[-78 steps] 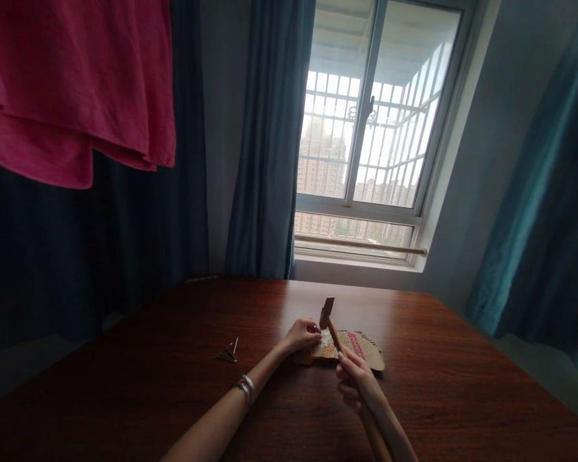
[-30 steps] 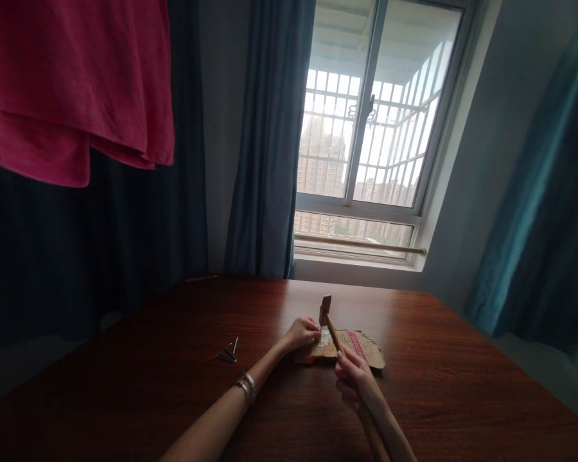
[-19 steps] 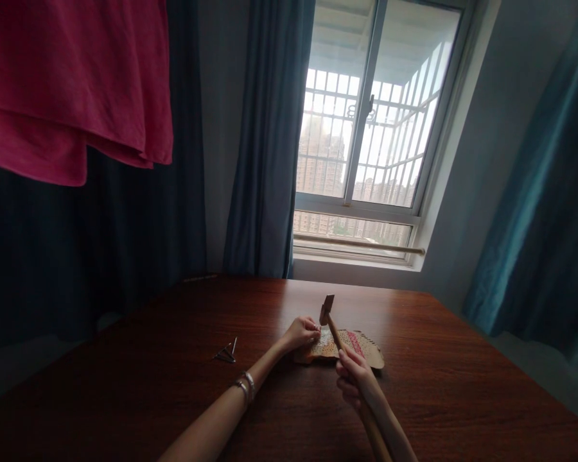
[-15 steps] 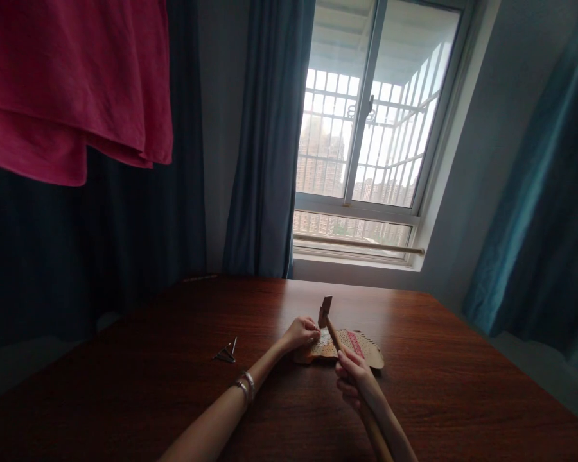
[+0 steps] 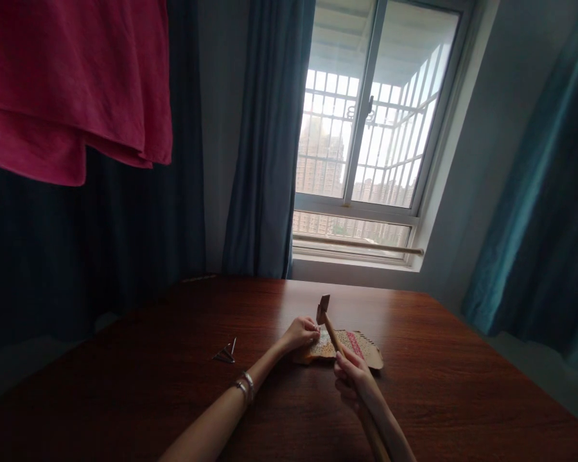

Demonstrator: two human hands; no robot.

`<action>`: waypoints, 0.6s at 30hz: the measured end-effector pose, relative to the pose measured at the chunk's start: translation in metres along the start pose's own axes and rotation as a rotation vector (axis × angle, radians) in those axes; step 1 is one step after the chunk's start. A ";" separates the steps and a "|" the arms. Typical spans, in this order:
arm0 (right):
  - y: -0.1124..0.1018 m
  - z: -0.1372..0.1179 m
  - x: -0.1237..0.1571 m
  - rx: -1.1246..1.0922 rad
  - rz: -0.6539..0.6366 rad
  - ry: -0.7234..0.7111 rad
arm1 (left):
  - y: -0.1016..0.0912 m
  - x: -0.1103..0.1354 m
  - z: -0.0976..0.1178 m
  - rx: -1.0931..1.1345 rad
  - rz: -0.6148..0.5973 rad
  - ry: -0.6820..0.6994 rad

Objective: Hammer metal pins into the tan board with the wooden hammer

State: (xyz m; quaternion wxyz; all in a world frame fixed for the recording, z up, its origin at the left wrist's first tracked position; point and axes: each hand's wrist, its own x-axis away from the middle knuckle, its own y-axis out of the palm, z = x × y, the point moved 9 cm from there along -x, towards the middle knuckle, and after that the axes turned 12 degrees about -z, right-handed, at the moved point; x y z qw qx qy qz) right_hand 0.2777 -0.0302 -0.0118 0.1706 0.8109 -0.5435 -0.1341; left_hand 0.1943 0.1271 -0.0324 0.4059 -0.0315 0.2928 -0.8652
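Observation:
A flat tan wooden piece [image 5: 366, 350] with a red patterned band lies on the dark wooden table [image 5: 438, 385]. My left hand [image 5: 301, 332] rests at its left end, fingers pinched together on something too small to make out. My right hand [image 5: 354, 380] is wrapped round the wooden handle of a small hammer [image 5: 324, 308]. The hammer's head hangs just above the pinched fingers of my left hand. Bracelets sit on my left wrist.
Several metal nails [image 5: 225, 352] lie in a small heap on the table to the left of my arm. A pink cloth [image 5: 77, 83] hangs at the upper left. Blue curtains [image 5: 264, 141] flank a barred window [image 5: 366, 128] behind the table.
The hammer head bobs slightly up and down over my left fingers between frames. Both hands stay in the same places.

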 end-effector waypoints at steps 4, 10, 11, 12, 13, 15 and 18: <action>-0.002 0.002 -0.001 0.014 0.004 0.023 | -0.001 0.000 -0.001 -0.022 0.007 -0.023; 0.000 0.002 -0.002 -0.004 -0.014 0.008 | -0.001 0.001 -0.002 -0.031 0.007 -0.012; 0.000 0.003 -0.002 0.002 -0.018 0.012 | -0.001 0.000 -0.002 -0.035 0.003 -0.015; 0.000 0.004 -0.002 0.012 -0.020 0.017 | 0.000 0.000 -0.003 -0.040 0.000 -0.016; -0.001 0.004 -0.002 0.022 -0.020 0.023 | 0.000 0.000 -0.003 -0.045 -0.005 -0.014; -0.002 0.005 -0.002 0.032 -0.017 0.030 | 0.000 -0.001 -0.003 -0.045 -0.007 -0.001; -0.003 0.005 -0.003 0.024 -0.013 0.027 | -0.001 -0.001 -0.003 -0.027 0.011 0.035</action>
